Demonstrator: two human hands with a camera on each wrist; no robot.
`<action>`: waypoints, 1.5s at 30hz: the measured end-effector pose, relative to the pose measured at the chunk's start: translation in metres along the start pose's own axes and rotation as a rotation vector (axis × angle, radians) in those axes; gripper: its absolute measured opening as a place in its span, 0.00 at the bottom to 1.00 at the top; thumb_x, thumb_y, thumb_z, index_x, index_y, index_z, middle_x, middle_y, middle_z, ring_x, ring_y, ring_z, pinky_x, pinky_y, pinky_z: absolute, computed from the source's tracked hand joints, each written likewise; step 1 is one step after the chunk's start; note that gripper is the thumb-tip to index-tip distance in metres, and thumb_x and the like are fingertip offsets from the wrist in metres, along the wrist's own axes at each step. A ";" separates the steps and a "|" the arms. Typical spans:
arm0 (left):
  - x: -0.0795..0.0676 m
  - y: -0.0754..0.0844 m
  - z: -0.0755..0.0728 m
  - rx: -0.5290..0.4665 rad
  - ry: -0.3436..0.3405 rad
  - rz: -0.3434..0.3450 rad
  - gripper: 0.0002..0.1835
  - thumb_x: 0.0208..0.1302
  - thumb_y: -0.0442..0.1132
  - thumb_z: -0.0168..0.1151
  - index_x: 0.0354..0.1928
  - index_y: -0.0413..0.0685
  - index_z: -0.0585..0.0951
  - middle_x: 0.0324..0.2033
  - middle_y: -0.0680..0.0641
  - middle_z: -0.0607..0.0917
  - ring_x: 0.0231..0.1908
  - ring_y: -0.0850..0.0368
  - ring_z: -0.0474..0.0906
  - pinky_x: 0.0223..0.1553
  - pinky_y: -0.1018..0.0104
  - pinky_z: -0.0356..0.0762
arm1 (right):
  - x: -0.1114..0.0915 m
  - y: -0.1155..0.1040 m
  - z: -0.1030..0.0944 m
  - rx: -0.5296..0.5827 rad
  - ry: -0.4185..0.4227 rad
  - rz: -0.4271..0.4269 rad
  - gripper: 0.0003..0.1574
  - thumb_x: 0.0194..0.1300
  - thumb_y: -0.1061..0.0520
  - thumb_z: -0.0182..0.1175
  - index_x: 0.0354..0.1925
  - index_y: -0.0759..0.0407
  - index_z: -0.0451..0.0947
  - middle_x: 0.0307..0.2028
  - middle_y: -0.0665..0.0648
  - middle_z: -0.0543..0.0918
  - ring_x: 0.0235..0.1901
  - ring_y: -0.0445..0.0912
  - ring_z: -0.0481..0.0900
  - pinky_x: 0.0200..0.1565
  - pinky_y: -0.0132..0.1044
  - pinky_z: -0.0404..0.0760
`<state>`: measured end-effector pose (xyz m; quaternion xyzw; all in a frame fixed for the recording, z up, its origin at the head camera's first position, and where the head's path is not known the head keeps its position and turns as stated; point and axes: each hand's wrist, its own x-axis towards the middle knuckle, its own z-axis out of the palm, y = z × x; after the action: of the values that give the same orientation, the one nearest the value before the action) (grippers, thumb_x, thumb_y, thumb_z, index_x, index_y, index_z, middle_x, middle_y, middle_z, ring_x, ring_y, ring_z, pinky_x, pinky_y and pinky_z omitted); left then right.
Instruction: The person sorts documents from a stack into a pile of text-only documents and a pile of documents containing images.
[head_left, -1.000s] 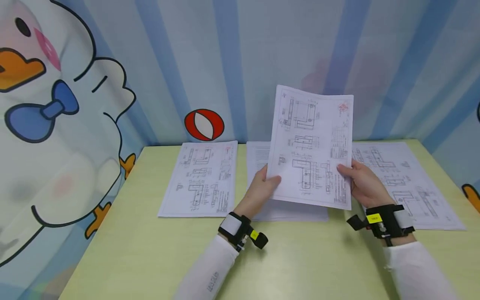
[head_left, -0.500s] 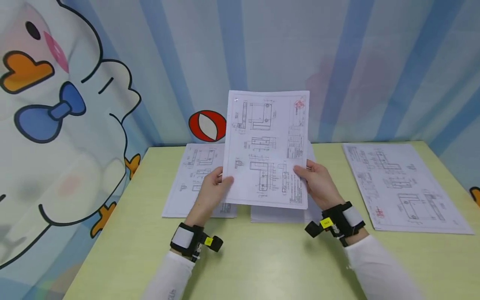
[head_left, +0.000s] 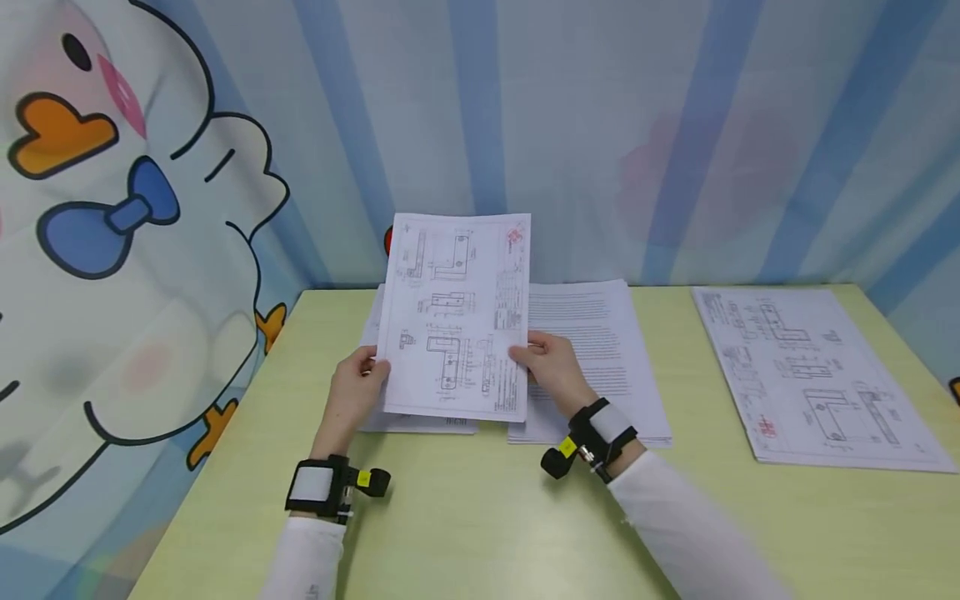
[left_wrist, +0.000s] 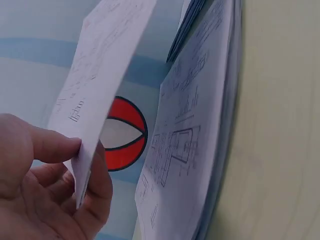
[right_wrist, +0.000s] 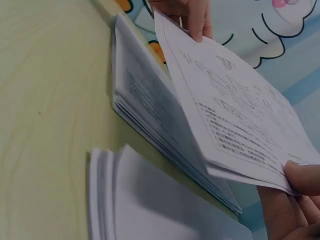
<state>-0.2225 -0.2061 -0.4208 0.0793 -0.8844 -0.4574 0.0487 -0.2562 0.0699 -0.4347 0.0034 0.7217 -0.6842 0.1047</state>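
Between both hands is a thin sheaf of paper (head_left: 457, 317) printed with a technical drawing and a red stamp. My left hand (head_left: 354, 387) pinches its left edge, thumb in front and fingers behind. At the lower right edge my right hand (head_left: 553, 367) pinches it the same way. Underneath, the left paper stack (left_wrist: 185, 135) shows a similar drawing and lies on the table; in the head view the held sheaf covers most of it. The right wrist view shows the held sheaf (right_wrist: 235, 100) tilted above that stack, its lower corner slightly split into layers.
A middle stack of paper with lines of text (head_left: 592, 367) lies beside the right hand. Farther right is another stack of drawings (head_left: 817, 375), turned the other way. All lie on a pale yellow table (head_left: 480, 517) against a striped blue cloth (head_left: 570, 125) with a cartoon duck.
Both hands have carried the sheaf leftward from over the middle stack to above the left stack, lowering it a little. The middle text pages and the right stack have come into fuller view.
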 end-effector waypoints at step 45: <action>0.030 -0.067 -0.007 0.079 0.171 -0.195 0.27 0.67 0.52 0.46 0.64 0.48 0.66 0.58 0.40 0.70 0.56 0.45 0.64 0.55 0.49 0.65 | -0.007 -0.007 0.033 -0.626 -0.102 -0.189 0.22 0.63 0.49 0.54 0.51 0.58 0.76 0.40 0.58 0.84 0.30 0.43 0.79 0.29 0.33 0.75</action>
<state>-0.2440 -0.2552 -0.4708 0.2053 -0.8824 -0.4164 0.0762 -0.2454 0.0377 -0.4285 -0.1301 0.8879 -0.4353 0.0727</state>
